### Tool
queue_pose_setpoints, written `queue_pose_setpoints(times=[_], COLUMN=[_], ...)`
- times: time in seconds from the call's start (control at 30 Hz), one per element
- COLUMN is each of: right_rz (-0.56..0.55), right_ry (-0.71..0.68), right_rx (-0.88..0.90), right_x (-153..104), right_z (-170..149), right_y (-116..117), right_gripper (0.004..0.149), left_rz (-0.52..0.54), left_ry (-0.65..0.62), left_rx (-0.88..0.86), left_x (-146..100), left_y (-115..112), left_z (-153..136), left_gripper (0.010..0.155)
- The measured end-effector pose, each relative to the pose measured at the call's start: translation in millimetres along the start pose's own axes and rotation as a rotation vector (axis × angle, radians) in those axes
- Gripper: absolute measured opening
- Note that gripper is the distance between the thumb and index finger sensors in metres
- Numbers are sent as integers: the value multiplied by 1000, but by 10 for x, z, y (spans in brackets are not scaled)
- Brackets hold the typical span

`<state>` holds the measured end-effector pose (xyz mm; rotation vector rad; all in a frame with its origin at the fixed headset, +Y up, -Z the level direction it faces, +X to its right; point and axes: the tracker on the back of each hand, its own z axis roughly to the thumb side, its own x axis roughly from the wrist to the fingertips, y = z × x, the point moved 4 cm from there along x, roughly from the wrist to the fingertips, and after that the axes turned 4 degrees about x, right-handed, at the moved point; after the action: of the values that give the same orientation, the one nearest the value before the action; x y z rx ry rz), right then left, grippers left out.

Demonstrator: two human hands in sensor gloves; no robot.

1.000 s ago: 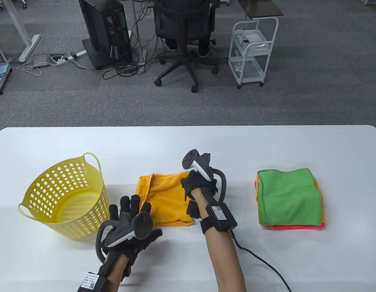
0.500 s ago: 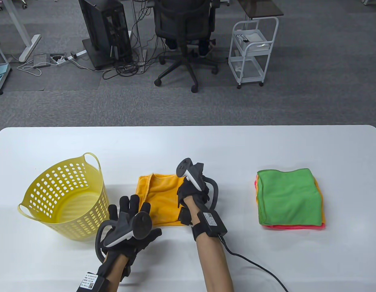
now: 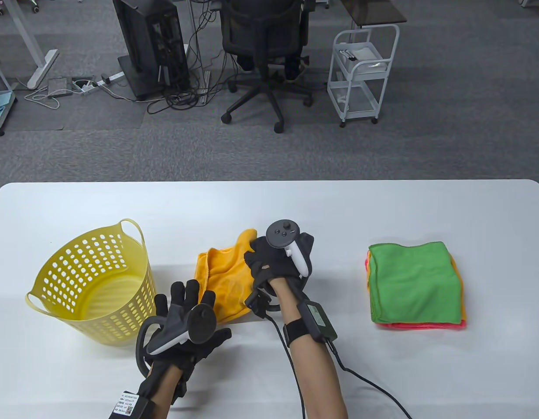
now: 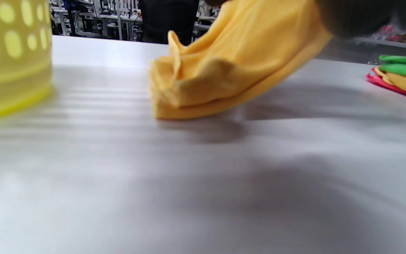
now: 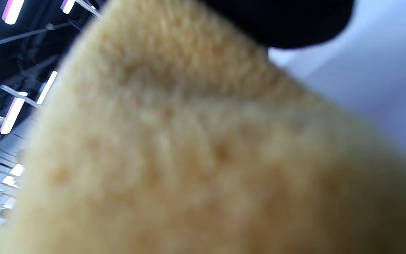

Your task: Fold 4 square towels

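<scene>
An orange towel (image 3: 223, 279) lies folded in the middle of the white table (image 3: 269, 205). My right hand (image 3: 262, 262) grips its right side and holds that side lifted off the table, as the left wrist view shows (image 4: 231, 67); its left end rests on the table. The same cloth fills the right wrist view (image 5: 196, 158), blurred and very close. My left hand (image 3: 186, 305) lies with straight spread fingers at the towel's near left corner, its fingertips (image 3: 210, 297) touching the edge. A stack of folded towels (image 3: 413, 283), green on top, sits to the right.
A yellow perforated basket (image 3: 94, 283) stands at the left of the table, seen also in the left wrist view as the basket (image 4: 12, 60). A cable (image 3: 374, 384) trails from my right wrist. Beyond the table are an office chair (image 3: 265, 56) and a white cart (image 3: 363, 74).
My right hand moved left across the orange towel, turned over and lifted its right side, bunching the cloth. The left hand stayed put.
</scene>
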<state>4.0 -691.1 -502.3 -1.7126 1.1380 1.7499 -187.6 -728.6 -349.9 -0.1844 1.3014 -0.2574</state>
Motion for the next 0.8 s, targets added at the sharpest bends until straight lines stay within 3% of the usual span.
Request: queue_pose_setpoints(times=[0.07, 0.2, 0.43, 0.57, 0.8], right_rz=[12, -16, -117, -134, -156], right_ry=[-26, -52, 44, 94, 111], right_rx=[-4, -83, -80, -49, -10], right_x=[-80, -301, -678, -791, -903], right_z=[132, 292, -45, -326, -653], right_y=[-183, -763, -1865, -2258, -2677], right_gripper=[51, 51, 51, 51, 51], left_rz=[1, -2, -2, -7, -23], left_ry=[0, 1, -1, -1, -2], left_rx=[-2, -6, 2, 5, 9], left_x=[-3, -4, 3, 5, 22], left_y=[-1, -4, -4, -8, -37], left_z=[-8, -12, -5, 2, 17], left_gripper=[93, 93, 93, 93, 93])
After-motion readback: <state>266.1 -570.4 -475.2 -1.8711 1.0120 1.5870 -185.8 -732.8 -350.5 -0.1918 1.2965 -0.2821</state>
